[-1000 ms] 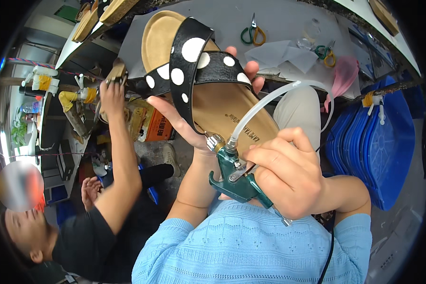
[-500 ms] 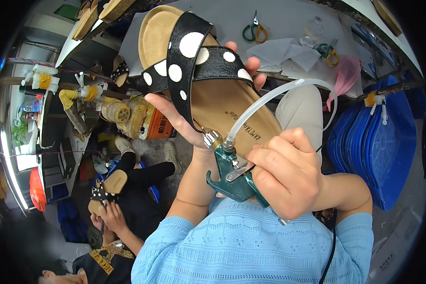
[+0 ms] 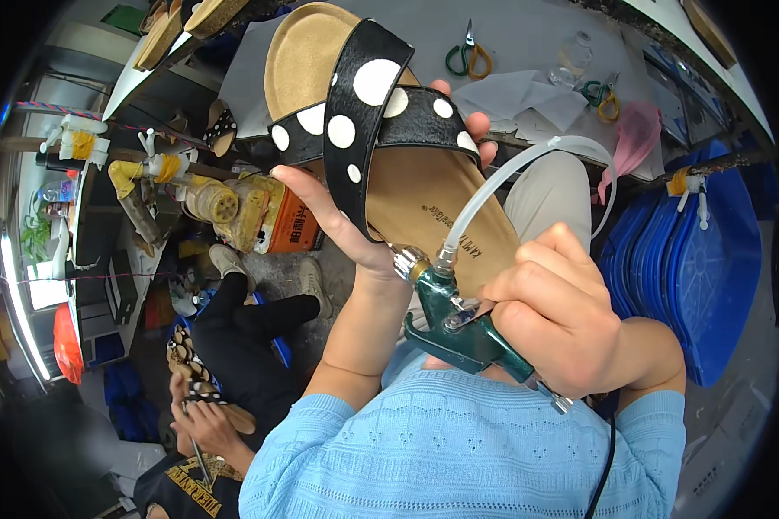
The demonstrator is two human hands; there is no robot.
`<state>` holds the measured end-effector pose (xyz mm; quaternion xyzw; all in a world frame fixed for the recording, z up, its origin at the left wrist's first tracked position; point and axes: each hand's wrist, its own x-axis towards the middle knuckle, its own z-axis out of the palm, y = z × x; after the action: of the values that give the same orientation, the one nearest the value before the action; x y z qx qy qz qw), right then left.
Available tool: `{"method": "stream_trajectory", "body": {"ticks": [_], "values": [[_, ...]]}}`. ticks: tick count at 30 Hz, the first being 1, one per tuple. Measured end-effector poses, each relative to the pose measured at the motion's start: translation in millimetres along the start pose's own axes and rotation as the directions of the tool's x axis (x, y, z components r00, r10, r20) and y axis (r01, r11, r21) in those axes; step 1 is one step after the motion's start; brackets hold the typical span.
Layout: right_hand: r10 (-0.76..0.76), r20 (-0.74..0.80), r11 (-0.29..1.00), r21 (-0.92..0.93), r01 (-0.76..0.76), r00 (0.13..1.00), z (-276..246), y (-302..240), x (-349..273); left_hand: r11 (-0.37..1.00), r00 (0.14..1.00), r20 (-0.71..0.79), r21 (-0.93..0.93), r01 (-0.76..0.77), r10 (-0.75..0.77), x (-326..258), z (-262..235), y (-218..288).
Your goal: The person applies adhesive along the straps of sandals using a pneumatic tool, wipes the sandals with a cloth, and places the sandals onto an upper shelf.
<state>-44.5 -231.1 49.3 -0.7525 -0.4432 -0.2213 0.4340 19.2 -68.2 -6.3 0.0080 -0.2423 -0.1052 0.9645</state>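
Observation:
A sandal [image 3: 433, 195] with a tan footbed and crossed black straps bearing white polka dots is held up in front of me. My left hand [image 3: 342, 216] grips it from beneath, thumb along the near side and fingertips showing past the far edge. In my right hand [image 3: 558, 307] is a green spray gun [image 3: 459, 337], fingers wrapped round its handle and lever. Its silver nozzle sits close to the strap's lower edge; whether they touch I cannot tell. From the gun's top a translucent hose [image 3: 502, 182] arcs over to the right.
On the grey worktable [image 3: 528, 43] lie scissors [image 3: 469, 56], more scissors [image 3: 602, 95] and a clear bottle [image 3: 573, 56]. Stacked blue trays [image 3: 701, 268] stand right. At left, a co-worker's hands [image 3: 212, 424] work on another sandal near an orange-labelled container [image 3: 290, 216].
The sandal and spray gun have both shifted slightly right, with my hands still gripping them. The co-worker's hands and sandal have moved lower.

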Motion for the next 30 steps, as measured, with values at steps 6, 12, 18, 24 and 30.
{"method": "stream_trajectory", "body": {"ticks": [6, 12, 18, 24, 30], "values": [[0.090, 0.100, 0.996, 0.004, -0.090, 0.991, -22, 0, 5, 0.970, 0.996, -0.070, 0.242, -0.037, 0.055, 0, -4, -2], [0.194, 0.108, 0.976, 0.075, -0.202, 0.975, -29, 14, -11, 0.900, 0.886, -0.433, 0.434, 0.043, 0.167, -2, 4, 11], [0.281, -0.106, 0.950, 0.169, -0.261, 0.954, -61, 27, -32, 0.991, 0.965, -0.227, 0.003, 0.135, -0.131, -7, -10, 34], [0.144, -0.206, 0.982, -0.092, -0.165, 0.968, -38, 48, -15, 0.980, 0.893, -0.419, 0.038, 0.195, -0.162, -5, 10, 14], [0.136, -0.219, 0.972, -0.162, -0.173, 0.966, -28, 57, -9, 0.977, 0.927, -0.308, -0.066, 0.203, -0.213, -3, 11, 5]]}}
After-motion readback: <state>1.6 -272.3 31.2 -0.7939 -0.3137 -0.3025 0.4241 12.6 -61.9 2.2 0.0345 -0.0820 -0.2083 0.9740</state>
